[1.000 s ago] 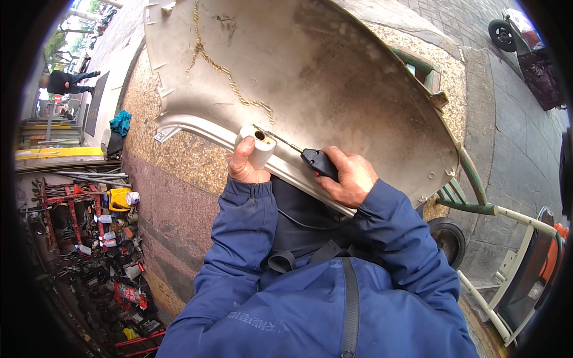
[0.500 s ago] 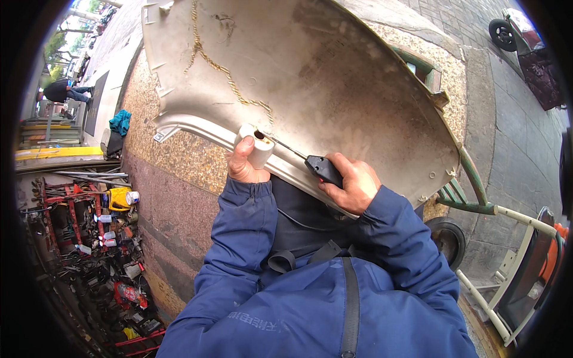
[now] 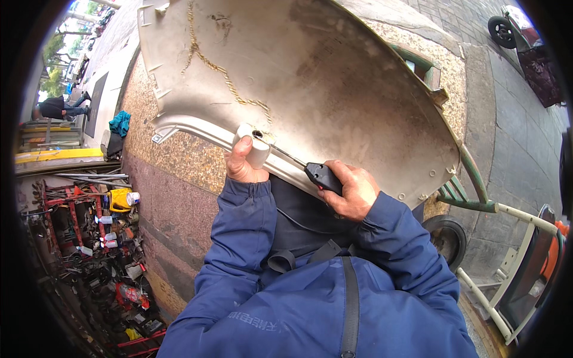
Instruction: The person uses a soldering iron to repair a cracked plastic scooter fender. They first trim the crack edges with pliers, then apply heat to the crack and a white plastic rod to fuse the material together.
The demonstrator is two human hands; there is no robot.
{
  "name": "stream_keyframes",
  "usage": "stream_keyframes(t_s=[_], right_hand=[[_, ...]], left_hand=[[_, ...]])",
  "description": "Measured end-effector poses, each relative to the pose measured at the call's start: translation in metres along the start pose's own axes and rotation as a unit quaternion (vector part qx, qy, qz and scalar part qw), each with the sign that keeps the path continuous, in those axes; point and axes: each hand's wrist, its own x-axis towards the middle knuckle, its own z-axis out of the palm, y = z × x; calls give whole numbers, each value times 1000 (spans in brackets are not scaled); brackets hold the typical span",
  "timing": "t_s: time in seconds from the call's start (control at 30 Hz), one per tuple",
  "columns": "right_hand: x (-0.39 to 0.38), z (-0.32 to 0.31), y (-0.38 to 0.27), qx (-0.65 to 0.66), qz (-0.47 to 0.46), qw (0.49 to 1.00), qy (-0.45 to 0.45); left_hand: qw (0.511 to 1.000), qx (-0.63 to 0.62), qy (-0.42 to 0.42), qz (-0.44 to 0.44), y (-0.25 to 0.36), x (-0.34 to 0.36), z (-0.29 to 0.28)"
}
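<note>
The left hand (image 3: 243,166) is curled around a white cylinder (image 3: 253,145), pressing it against the lower edge of a large beige plastic panel (image 3: 310,89) that leans over a speckled stone ledge (image 3: 179,155); the right hand (image 3: 352,190) is clenched around the black handle of a thin-tipped tool (image 3: 319,176), whose metal tip reaches the panel's edge just beside the cylinder. Far left, red racks (image 3: 77,221) hold crowded cans and bottles (contents too small to tell).

Left hand (image 3: 243,164) gripped a white roll (image 3: 253,144) against the big grey panel's (image 3: 334,89) edge; right hand (image 3: 352,190) held a black-handled tool (image 3: 319,175), tip w/ thin rod touching near the roll.
</note>
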Motion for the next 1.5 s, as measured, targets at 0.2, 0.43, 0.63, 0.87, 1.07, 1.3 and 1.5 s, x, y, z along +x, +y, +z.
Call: stream_keyframes(t_s=[0.2,0.43,0.63,0.87,1.07,1.3,1.5], right_hand=[[0,-2,-1,-3,5,1000,-11],[-2,-2,0,12,-17,1000,12],[-5,-4,3,2,-43,999,19],[-5,-5,2,-6,-27,1000,13],[-3,-5,0,-18,25,1000,6],[-5,-5,-1,2,-14,1000,8],[-5,-1,2,-3,-20,1000,19]], left_hand=[[1000,9,14,5,-1,-1,2],[1000,15,19,-3,1,-1,3],[1000,-12,-16,-7,1,1,0],[1000,-11,-14,-8,1,0,0],[1000,13,10,-1,3,-2,3],[1000,-13,-15,-8,1,1,0],[1000,-2,-6,-6,1,1,1]])
